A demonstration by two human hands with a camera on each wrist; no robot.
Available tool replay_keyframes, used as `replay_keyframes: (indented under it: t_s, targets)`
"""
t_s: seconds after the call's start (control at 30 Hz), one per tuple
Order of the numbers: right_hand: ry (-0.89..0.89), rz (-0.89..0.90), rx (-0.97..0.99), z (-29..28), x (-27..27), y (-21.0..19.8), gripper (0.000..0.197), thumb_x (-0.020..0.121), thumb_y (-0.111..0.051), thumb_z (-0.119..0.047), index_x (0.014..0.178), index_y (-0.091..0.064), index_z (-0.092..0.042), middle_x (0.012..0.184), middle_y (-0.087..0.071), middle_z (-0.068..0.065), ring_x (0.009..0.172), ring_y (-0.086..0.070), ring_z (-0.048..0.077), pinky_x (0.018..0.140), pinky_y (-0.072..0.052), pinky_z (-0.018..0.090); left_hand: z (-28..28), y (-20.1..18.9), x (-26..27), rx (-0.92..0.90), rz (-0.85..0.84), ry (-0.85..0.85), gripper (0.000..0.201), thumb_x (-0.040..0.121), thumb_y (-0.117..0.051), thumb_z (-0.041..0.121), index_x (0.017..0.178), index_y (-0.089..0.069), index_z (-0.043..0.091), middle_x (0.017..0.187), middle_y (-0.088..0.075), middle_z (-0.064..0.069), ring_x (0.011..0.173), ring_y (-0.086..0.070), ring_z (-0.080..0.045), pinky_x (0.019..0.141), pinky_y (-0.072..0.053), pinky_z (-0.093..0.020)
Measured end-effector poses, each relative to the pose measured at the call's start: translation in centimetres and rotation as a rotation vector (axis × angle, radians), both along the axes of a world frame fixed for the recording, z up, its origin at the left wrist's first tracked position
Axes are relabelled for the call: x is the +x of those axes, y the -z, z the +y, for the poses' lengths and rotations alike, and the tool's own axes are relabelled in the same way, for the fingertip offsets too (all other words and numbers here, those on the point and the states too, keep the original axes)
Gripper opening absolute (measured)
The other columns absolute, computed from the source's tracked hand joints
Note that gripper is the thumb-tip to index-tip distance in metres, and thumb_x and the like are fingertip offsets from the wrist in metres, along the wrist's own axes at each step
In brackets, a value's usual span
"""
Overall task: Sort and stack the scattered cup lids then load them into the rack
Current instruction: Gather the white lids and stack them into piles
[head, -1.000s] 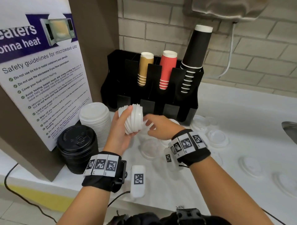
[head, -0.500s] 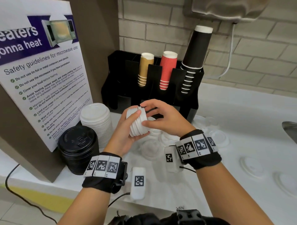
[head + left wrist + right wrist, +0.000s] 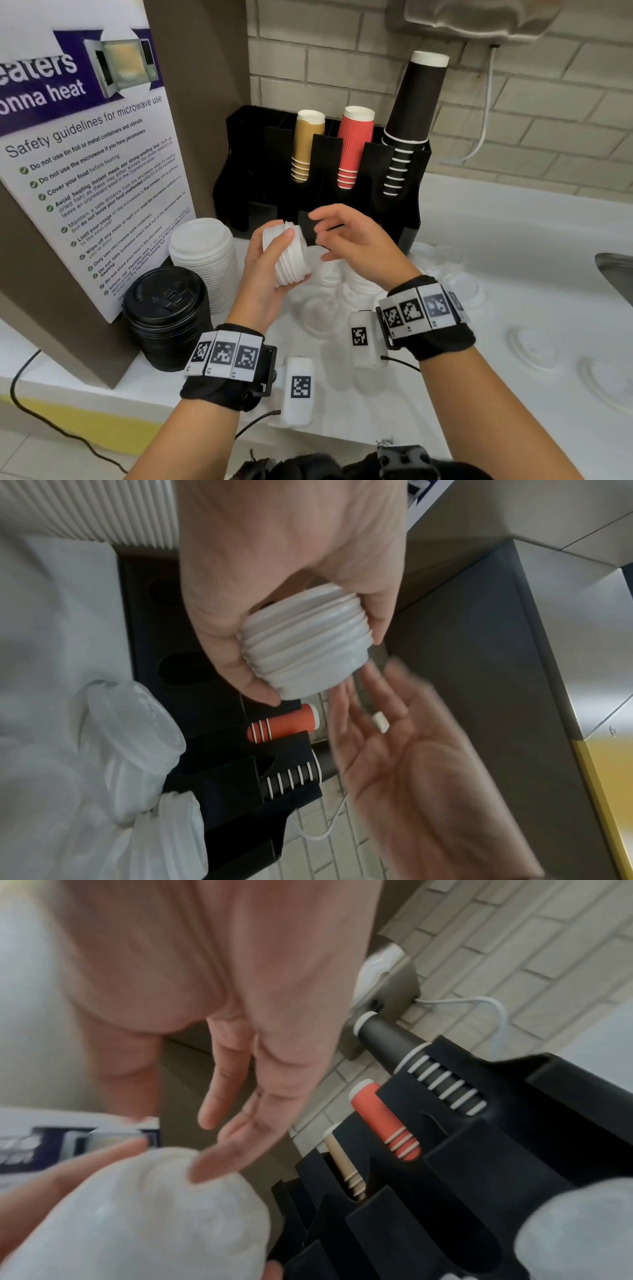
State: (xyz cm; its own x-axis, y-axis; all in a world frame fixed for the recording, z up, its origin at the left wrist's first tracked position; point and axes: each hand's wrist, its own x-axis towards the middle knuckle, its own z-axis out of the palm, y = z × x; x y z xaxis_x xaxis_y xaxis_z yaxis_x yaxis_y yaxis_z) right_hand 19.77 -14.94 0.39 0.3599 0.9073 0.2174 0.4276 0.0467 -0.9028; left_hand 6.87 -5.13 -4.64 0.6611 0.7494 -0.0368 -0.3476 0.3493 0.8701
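On the far left I read the poster (image 3: 85,164): "Safety guidelines for microwave use". My left hand (image 3: 263,270) has its fingers wrapped round the lid stack (image 3: 291,253), held above the table before the rack (image 3: 322,178). My right hand (image 3: 356,240) hovers beside it, fingers loosely spread.

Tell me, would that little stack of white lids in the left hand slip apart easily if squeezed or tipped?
Probably somewhat. The small lid stack lies sideways in the left hand with its rims showing uneven gaps, so the lids look loosely nested and could fan or slide. They look like thin plastic, likely light and a bit flexible. The open right hand beside the stack could steady it.
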Motion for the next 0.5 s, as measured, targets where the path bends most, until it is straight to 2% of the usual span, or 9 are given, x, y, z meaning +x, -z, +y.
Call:
replay_keyframes:
  t_s: [0.07, 0.1, 0.2, 0.27, 0.37, 0.43, 0.5]
  targets:
    - [0.026, -0.184, -0.159, 0.3, 0.9, 0.9, 0.028, 0.090, -0.061, -0.014, 0.117, -0.061, -0.022, 0.103, -0.060, -0.006, 0.094, -0.059, 0.011, 0.079, -0.050, 0.023, 0.5, -0.1, -0.3, -0.012, -0.016, -0.032, 0.043, 0.069, -0.074, 0.041, 0.108, -0.059, 0.032, 0.115, -0.060, -0.004, 0.107, -0.060, -0.024, 0.067, -0.057, -0.038]
    - [-0.027, -0.344, -0.312, 0.5, 1.1, 1.6, 0.035, 0.087, -0.067, -0.020, 0.122, -0.059, -0.021, 0.110, -0.059, -0.004, 0.100, -0.057, 0.013, 0.084, -0.047, 0.025, 0.7, -0.1, -0.4, -0.019, -0.026, -0.044, 0.042, 0.069, -0.071, 0.040, 0.108, -0.058, 0.032, 0.113, -0.060, -0.002, 0.105, -0.059, -0.023, 0.065, -0.056, -0.037]
    - [-0.236, -0.747, -0.783, 1.7, 0.3, 4.0, 0.077, 0.071, -0.081, -0.035, 0.138, -0.043, -0.032, 0.132, -0.048, 0.000, 0.120, -0.043, 0.019, 0.098, -0.041, 0.033, 0.9, -0.1, -0.4, -0.014, -0.028, -0.054, 0.039, 0.071, -0.067, 0.039, 0.108, -0.058, 0.033, 0.114, -0.059, -0.001, 0.106, -0.058, -0.022, 0.067, -0.057, -0.038]
    - [-0.308, -0.893, -0.888, 2.4, -0.4, 5.1, 0.087, 0.068, -0.084, -0.032, 0.141, -0.037, -0.034, 0.134, -0.044, 0.003, 0.123, -0.040, 0.023, 0.099, -0.043, 0.039, 0.9, -0.2, -0.5, -0.002, -0.014, -0.045, 0.037, 0.073, -0.067, 0.039, 0.108, -0.058, 0.034, 0.116, -0.058, -0.001, 0.108, -0.058, -0.023, 0.070, -0.058, -0.039]
    - [-0.359, -0.939, -0.914, 2.9, -0.4, 5.7, 0.082, 0.070, -0.082, -0.024, 0.140, -0.040, -0.030, 0.125, -0.045, 0.006, 0.116, -0.047, 0.026, 0.091, -0.047, 0.037, 0.9, -0.3, -0.7, 0.014, -0.002, -0.035, 0.044, 0.070, -0.067, 0.040, 0.112, -0.057, 0.033, 0.118, -0.058, -0.002, 0.111, -0.057, -0.023, 0.071, -0.058, -0.040]
    - [-0.316, -0.872, -0.855, 2.8, 0.0, 5.7, 0.076, 0.072, -0.080, -0.022, 0.137, -0.042, -0.029, 0.120, -0.047, 0.005, 0.109, -0.050, 0.024, 0.084, -0.045, 0.031, 1.0, -0.3, -0.9, 0.021, 0.002, -0.032, 0.045, 0.069, -0.066, 0.041, 0.113, -0.056, 0.032, 0.122, -0.056, -0.004, 0.111, -0.057, -0.023, 0.070, -0.057, -0.038]
    - [-0.244, -0.784, -0.766, 2.5, 0.6, 5.4, 0.071, 0.072, -0.079, -0.024, 0.135, -0.044, -0.029, 0.118, -0.047, 0.004, 0.103, -0.049, 0.019, 0.084, -0.043, 0.029, 1.1, -0.3, -1.2, 0.020, -0.002, -0.033, 0.045, 0.070, -0.066, 0.041, 0.113, -0.055, 0.032, 0.122, -0.056, -0.004, 0.109, -0.058, -0.022, 0.070, -0.057, -0.038]
